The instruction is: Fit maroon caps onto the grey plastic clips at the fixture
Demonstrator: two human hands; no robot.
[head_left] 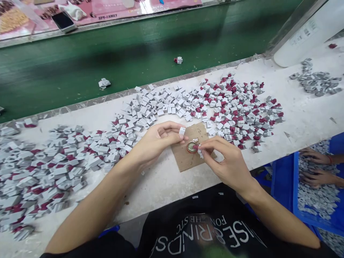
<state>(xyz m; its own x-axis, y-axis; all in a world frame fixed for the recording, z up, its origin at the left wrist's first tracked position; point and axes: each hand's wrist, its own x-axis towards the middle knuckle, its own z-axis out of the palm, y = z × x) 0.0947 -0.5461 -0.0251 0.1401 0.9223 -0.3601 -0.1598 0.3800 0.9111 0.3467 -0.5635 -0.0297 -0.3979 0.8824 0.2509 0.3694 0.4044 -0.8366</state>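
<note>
My left hand (163, 138) pinches a small light-grey plastic block (182, 131) between thumb and fingertips, above the left edge of a brown cardboard piece (185, 161). In my right hand (223, 156) is a small maroon-and-grey plastic part (199, 148), held by thumb and forefinger. Its maroon end is at a small round dish (191, 147) with a beaded, ornate rim, which rests on the cardboard. Whether the part touches the contents of the dish I cannot tell. Loose grey blocks (161, 102) lie in a heap just beyond both hands.
Maroon-and-grey parts (236, 111) are piled at the right, and a mixed heap (48, 172) covers the left. Behind runs a green conveyor belt (134, 53) carrying a few parts. A phone (63, 22) lies beyond it. Another person's hands (317, 168) reach into a blue bin (295, 186).
</note>
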